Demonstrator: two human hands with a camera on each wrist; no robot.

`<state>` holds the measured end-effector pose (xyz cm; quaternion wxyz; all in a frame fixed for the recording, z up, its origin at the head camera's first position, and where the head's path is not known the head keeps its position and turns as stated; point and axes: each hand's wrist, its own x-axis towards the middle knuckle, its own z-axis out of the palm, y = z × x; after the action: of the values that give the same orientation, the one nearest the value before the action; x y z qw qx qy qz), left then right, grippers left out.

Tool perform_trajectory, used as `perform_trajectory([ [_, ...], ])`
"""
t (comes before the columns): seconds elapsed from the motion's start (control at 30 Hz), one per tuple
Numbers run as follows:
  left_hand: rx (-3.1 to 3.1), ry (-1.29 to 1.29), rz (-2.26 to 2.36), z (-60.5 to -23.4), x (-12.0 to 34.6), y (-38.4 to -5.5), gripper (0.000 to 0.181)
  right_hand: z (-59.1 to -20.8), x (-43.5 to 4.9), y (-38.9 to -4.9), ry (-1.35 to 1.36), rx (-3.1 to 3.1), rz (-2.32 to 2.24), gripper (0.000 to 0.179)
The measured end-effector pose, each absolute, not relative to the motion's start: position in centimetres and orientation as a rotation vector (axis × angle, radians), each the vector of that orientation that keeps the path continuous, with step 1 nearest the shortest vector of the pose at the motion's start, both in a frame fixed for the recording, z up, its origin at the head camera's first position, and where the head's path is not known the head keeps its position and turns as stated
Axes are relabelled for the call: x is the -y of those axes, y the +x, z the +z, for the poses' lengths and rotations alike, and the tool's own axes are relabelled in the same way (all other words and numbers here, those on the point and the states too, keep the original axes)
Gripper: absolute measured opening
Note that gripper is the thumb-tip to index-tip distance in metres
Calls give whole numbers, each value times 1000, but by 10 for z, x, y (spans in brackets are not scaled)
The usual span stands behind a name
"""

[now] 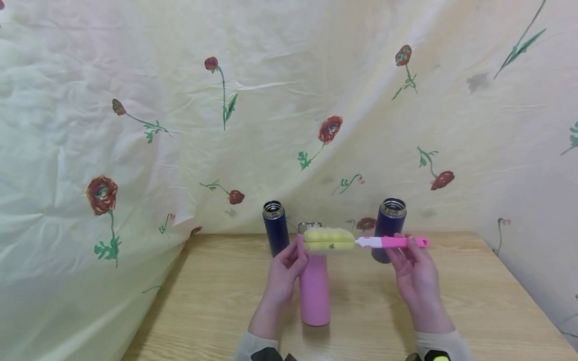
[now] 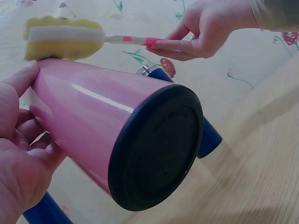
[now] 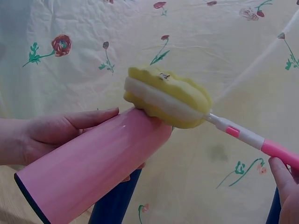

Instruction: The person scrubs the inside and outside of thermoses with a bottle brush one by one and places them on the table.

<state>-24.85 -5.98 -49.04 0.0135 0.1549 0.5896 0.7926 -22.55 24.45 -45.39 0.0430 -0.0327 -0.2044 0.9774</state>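
A pink bottle [image 1: 314,291] with a dark base is gripped near its upper end by my left hand [image 1: 283,271], thumb and fingers on its sides. It is held up off the table, its dark base facing the left wrist camera. My right hand [image 1: 416,276] holds a sponge bottle brush [image 3: 159,100] by its pink and white handle [image 1: 393,242]. The brush lies roughly level, its yellow and white sponge head across the bottle's upper end, outside it. Whether sponge and bottle touch firmly, I cannot tell. The bottle's mouth is partly hidden behind the sponge.
Two dark blue bottles without lids stand behind on the wooden table [image 1: 203,311]: the left one [image 1: 276,230] beyond my left hand, the right one [image 1: 388,228] behind the brush handle. A flowered cloth [image 1: 271,100] hangs at the back and sides.
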Motion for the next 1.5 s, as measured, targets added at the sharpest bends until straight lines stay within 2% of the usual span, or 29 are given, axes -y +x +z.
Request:
perform_trajectory([
  [0.23, -1721, 466, 2585, -491, 59, -253, 64, -453, -246, -226, -87, 754, 2983, 11],
  [0.83, -1664, 391, 2698, -491, 62, -252, 67, -461, -257, -230, 315, 1237, 2913, 23],
  [1.1, -1650, 317, 2713, -489, 62, -252, 65, -462, -262, -229, 365, 1406, 2868, 29],
  [1.5, -1624, 297, 2736, -490, 62, -255, 64, -460, -264, -230, 362, 1682, 2764, 24],
])
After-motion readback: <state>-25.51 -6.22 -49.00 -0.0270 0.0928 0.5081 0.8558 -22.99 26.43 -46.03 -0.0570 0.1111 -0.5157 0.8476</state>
